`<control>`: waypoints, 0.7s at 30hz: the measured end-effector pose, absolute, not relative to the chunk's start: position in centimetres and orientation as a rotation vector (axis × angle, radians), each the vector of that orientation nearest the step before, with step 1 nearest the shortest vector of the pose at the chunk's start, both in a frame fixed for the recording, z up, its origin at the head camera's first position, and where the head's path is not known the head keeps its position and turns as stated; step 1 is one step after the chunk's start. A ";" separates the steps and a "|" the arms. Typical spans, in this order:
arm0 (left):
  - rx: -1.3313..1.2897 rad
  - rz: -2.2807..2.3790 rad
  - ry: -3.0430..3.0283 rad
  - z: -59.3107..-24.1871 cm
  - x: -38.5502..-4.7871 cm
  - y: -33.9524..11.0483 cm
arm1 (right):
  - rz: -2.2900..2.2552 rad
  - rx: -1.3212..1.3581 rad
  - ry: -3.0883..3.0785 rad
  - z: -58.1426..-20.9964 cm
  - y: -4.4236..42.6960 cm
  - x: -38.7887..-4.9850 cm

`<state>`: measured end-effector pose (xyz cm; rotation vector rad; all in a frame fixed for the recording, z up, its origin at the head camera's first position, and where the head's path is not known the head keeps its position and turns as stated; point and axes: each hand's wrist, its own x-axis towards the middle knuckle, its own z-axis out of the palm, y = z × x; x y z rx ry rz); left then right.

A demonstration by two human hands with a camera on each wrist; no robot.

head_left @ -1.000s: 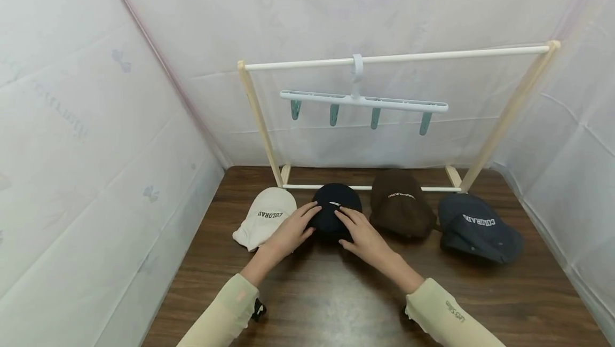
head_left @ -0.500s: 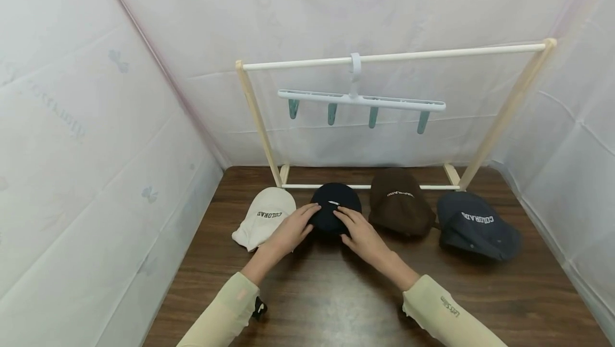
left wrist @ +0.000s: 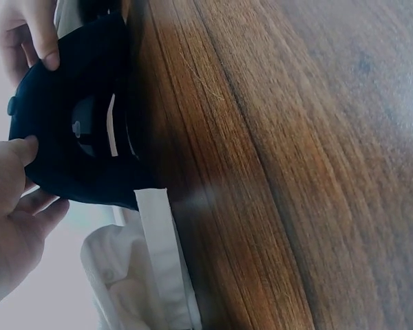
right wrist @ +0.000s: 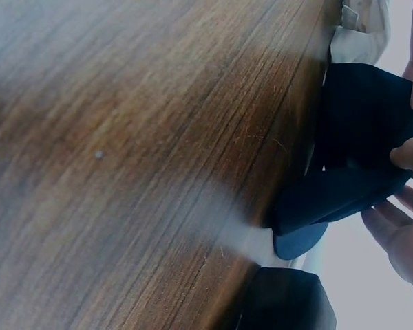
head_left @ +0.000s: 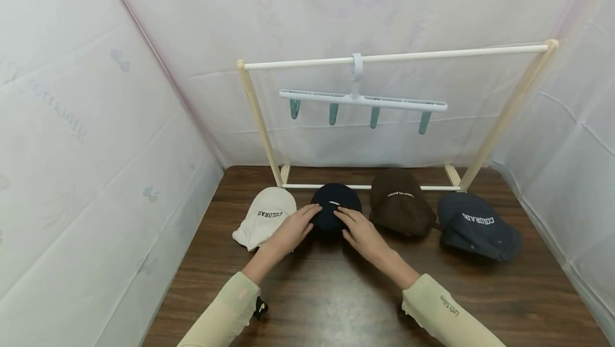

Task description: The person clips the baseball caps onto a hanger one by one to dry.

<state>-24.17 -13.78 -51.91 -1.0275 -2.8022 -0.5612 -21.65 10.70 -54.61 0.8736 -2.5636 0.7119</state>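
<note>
One black cap, left hand and right hand pinching it, three more caps

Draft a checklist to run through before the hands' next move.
Left hand on black cap: ok, thumb and fingers grip it.
Right hand gripping it too: ok.
White hanger hooked on the rail: ok.
Clips free of caps: ok, all four hold nothing.
Hanger level: not ok, it slopes down to the right in the head view.
Black cap clear of white cap: cannot tell whether they touch.
</note>
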 end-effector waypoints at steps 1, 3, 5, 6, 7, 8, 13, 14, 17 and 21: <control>-1.029 -0.561 -2.797 -51.9 -24.1 -13.8 | 0.713 0.879 -2.557 -54.6 10.7 -21.7; -1.033 -0.560 -2.788 -51.9 -24.1 -13.7 | 0.715 0.887 -2.540 -54.7 10.7 -21.7; -1.032 -0.549 -2.782 -51.9 -24.0 -13.7 | 0.715 0.895 -2.521 -54.6 10.7 -21.8; -1.034 -0.552 -2.776 -51.9 -24.0 -13.7 | 0.716 0.898 -2.511 -54.6 10.7 -21.8; -1.035 -0.550 -2.770 -51.9 -24.0 -13.8 | 0.715 0.900 -2.505 -54.6 10.8 -21.8; -1.035 -0.549 -2.765 -51.9 -24.0 -13.8 | 0.712 0.899 -2.499 -54.6 10.8 -21.8; -1.031 -0.554 -2.727 -51.9 -24.1 -13.8 | 0.697 0.905 -2.485 -54.4 10.9 -21.9; -1.032 -0.557 -2.720 -51.8 -24.1 -13.8 | 0.698 0.903 -2.488 -54.3 10.9 -22.0; -1.024 -0.557 -2.709 -51.7 -24.2 -13.7 | 0.708 0.895 -2.507 -54.1 11.0 -22.1; -1.013 -0.550 -2.706 -51.4 -24.3 -13.6 | 0.736 0.872 -2.543 -53.7 11.2 -22.3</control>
